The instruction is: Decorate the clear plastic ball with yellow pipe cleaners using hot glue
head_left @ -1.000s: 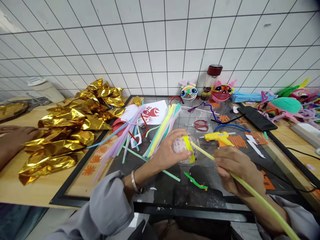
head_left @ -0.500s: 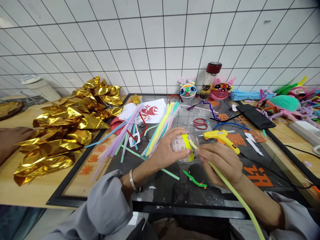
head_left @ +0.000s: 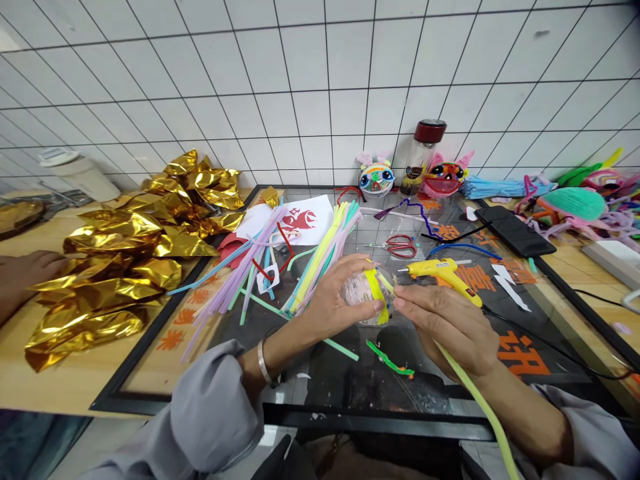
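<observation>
My left hand (head_left: 334,293) is closed round a clear ball (head_left: 356,292) with pale pink fuzzy strands and a bright yellow band on it. Thumb and fingers grip it from the left. At the ball's right side, my right hand (head_left: 450,320) pinches a pale yellow pipe cleaner (head_left: 480,393), whose near end lies against the ball beside the band. Its long tail hangs down past my right wrist. A yellow glue gun (head_left: 443,272) rests just beyond my right hand, nozzle pointing left. Below the ball lies a short green twisted pipe cleaner (head_left: 390,360).
Pastel pipe cleaner bundles (head_left: 323,257) and crumpled gold foil (head_left: 125,260) lie left. Red-handled scissors (head_left: 401,246), a black phone (head_left: 515,230) and a glass bottle (head_left: 419,163) are beyond. Two decorated animal heads, one white (head_left: 376,179), stand by the wall. Another person's hand (head_left: 35,277) is far left.
My right hand has shifted slightly right and turned, its fingers still pinching the pipe cleaner near the ball. The pipe cleaner's tail has swung a little left. My left hand keeps its hold.
</observation>
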The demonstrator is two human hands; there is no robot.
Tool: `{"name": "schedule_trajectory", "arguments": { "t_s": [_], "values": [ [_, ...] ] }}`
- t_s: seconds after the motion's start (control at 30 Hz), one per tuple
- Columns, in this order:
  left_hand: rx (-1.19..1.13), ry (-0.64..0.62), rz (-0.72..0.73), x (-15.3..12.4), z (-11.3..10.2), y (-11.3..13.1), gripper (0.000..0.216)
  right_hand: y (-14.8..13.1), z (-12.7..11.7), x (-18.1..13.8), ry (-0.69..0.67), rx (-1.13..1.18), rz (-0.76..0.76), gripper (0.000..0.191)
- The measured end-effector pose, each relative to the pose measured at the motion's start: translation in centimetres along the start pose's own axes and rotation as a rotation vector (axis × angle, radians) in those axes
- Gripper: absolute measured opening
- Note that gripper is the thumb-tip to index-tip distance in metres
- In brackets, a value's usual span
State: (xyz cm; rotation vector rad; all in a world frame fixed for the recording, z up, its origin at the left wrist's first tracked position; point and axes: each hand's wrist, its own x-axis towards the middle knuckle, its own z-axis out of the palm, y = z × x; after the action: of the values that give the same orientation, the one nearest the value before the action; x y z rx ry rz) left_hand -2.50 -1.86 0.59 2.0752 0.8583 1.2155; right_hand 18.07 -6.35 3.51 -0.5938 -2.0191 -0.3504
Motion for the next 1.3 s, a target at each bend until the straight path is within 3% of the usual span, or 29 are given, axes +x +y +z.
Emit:
{"name": "schedule_trajectory", "arguments": {
  "t_s": [0.23, 1.3],
  "values": [
    [0.004, -0.001, 0.008, -0.08, 0.01, 0.05, 0.047, 0.1, 0.19, 0.26, 0.003, -0.036, -0.034, 0.017],
    [0.125, -0.005, 0.152, 0.02, -0.02, 0.46, 0.04, 0.32, 0.49, 0.11, -0.032, -0.02, -0.057, 0.021]
  ]
}}
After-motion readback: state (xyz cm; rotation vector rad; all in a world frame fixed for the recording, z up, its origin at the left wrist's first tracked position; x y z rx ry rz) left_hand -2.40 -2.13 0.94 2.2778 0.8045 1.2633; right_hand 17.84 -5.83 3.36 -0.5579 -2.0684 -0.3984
